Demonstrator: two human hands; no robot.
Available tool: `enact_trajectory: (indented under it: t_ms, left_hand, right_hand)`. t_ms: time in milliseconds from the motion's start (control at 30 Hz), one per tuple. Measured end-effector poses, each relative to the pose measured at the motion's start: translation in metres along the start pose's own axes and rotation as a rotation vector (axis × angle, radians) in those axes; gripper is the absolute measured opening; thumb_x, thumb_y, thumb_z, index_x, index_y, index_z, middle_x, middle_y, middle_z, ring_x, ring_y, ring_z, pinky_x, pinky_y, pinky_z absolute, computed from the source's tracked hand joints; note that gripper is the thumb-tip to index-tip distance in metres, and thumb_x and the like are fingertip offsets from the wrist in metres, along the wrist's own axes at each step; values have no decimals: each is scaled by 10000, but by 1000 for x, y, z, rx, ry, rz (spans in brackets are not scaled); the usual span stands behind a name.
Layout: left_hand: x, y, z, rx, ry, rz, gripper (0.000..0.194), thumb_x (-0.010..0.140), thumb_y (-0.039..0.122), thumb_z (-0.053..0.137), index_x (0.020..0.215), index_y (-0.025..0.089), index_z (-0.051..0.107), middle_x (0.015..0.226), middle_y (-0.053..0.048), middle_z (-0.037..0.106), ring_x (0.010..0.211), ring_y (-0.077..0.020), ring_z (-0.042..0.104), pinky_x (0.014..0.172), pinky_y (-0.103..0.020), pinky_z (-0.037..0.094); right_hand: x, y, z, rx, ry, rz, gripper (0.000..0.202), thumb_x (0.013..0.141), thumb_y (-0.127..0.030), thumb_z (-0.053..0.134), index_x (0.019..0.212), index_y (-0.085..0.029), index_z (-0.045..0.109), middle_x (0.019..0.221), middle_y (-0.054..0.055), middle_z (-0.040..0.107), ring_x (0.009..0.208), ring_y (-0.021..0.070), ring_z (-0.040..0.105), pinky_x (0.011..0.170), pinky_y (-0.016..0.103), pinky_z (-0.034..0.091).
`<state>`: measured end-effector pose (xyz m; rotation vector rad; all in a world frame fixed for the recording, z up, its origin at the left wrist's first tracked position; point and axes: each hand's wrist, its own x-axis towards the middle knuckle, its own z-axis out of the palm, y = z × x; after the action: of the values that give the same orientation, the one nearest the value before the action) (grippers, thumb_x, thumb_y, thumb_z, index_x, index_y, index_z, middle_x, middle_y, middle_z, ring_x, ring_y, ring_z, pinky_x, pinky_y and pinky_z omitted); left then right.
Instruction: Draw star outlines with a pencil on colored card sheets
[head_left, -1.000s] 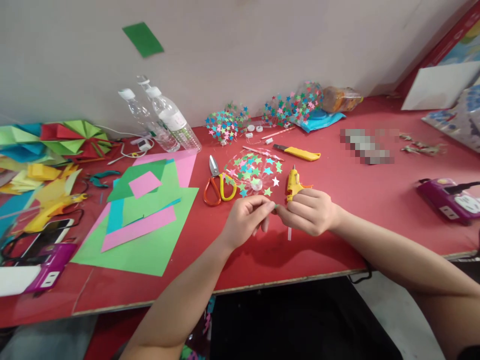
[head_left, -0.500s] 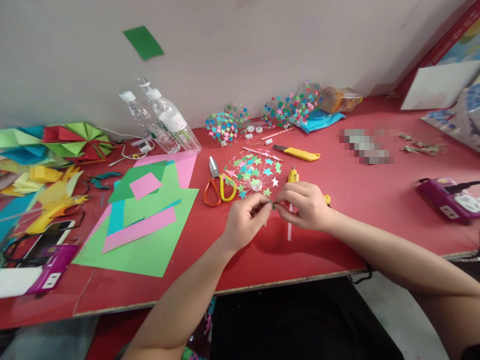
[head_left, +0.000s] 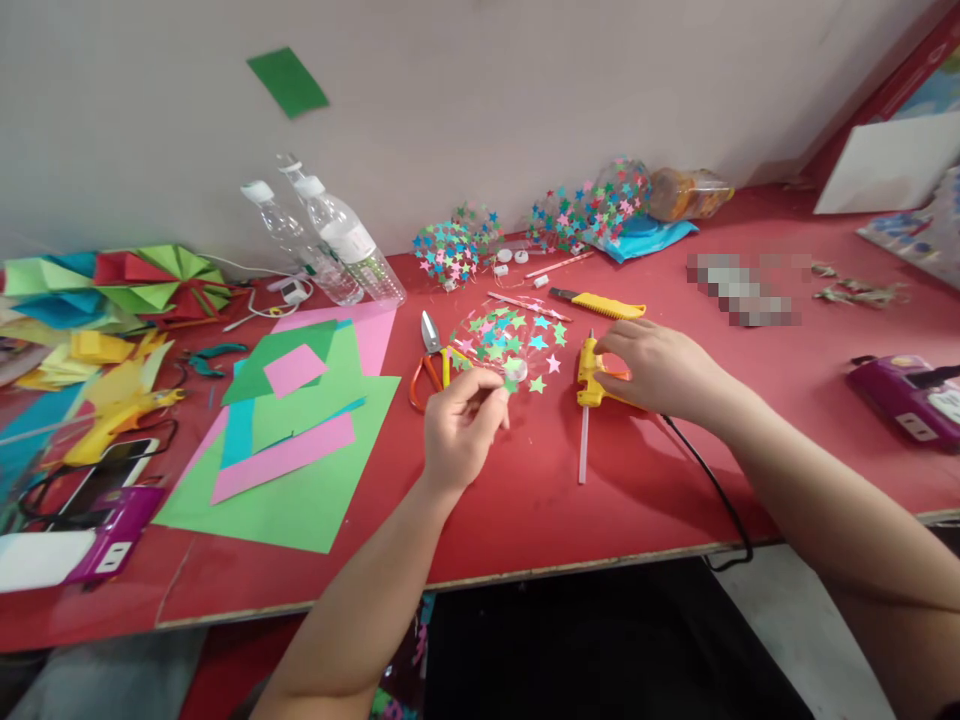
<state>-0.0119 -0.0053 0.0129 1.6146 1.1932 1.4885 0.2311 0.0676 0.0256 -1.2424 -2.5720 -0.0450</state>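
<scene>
Right hand (head_left: pixel 660 370) now on plastic glue gun (head_left: pixel 589 372)

On the red tabletop (head_left: pixel 675 480), overlapping green, pink and blue paper sheets (head_left: pixel 292 440) lie at the left. Two clear plastic bottles (head_left: pixel 337 245) lean near the wall. Orange-and-yellow-handled scissors (head_left: pixel 431 365) lie beside the sheets, a yellow utility knife (head_left: pixel 600 303) farther back. Folded paper fans (head_left: pixel 112 285) pile at far left, and a purple power strip (head_left: pixel 911 400) sits at the right edge.

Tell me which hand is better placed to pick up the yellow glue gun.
Right. The right hand already rests on the yellow glue gun; the left hand is pinching a small green star beside the star-covered disc.
</scene>
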Motion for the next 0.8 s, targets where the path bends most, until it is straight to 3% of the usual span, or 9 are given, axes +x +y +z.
enact_trajectory:
  t_ms: [67, 133, 333, 467, 533, 667, 733, 800]
  left_hand:
    - [2, -2, -5, 6, 83, 43, 81, 838, 178, 560, 762, 205, 565, 522, 62, 534, 385, -46, 447, 377, -158, 348]
    - [5, -3, -9, 8, 141, 70, 95, 835, 167, 543, 748, 206, 544, 496, 72, 505, 371, -45, 431, 366, -152, 335]
    - [4, -6, -5, 61, 146, 55, 83, 859, 171, 551, 783, 201, 540, 482, 80, 512, 352, -44, 432, 356, -142, 339]
    - [3, -6, -3, 62, 112, 48, 87, 859, 183, 587, 774, 192, 570, 506, 71, 541, 364, -39, 455, 370, -140, 356]
    - [4, -6, -3, 49, 110, 44, 83, 856, 183, 592, 773, 191, 586, 506, 72, 543, 356, -37, 453, 360, -136, 354]
    - [6, -4, -4, -33, 126, -5, 61, 835, 181, 622, 776, 188, 633, 494, 77, 545, 336, -34, 437, 338, -130, 347]
    - [7, -5, -3, -79, 136, -40, 54, 824, 184, 640, 773, 188, 655, 493, 76, 548, 336, -34, 435, 330, -128, 342]
    - [7, -5, -3, -94, 151, -58, 45, 819, 189, 647, 779, 191, 669, 494, 76, 547, 339, -35, 435, 322, -127, 334]
  right_hand:
    - [-3, 7, 1, -105, -210, 18, 299, 847, -347, 623, 1038, -123, 675, 1026, 125, 684, 920, 267, 644, 717, 343, 438]
    - [-7, 4, 4, -173, -308, 31, 320, 843, -335, 623, 1070, -114, 666, 1038, 128, 678, 923, 276, 650, 708, 345, 427]
    - [-13, -15, 16, -302, -339, 119, 246, 794, -206, 570, 989, -79, 651, 973, 156, 662, 898, 303, 648, 613, 338, 379]
    - [-8, -13, 19, -211, -385, 215, 199, 797, -190, 541, 943, -97, 640, 959, 151, 651, 678, 208, 621, 502, 307, 304]
    - [-5, -10, 17, -168, -289, 250, 206, 794, -192, 534, 957, -97, 619, 965, 146, 640, 576, 162, 564, 465, 304, 259]
    - [-4, -6, 6, -85, 155, 220, 285, 758, -249, 583, 1012, -119, 576, 1050, 148, 616, 581, 158, 534, 447, 293, 261]
    - [-6, -10, 3, 50, 329, 104, 243, 769, -265, 593, 978, -146, 560, 979, 119, 617, 596, 156, 532, 456, 281, 315]
    - [-10, -16, 4, 232, 410, -69, 157, 811, -266, 584, 927, -171, 541, 873, 83, 602, 624, 155, 541, 487, 269, 379]
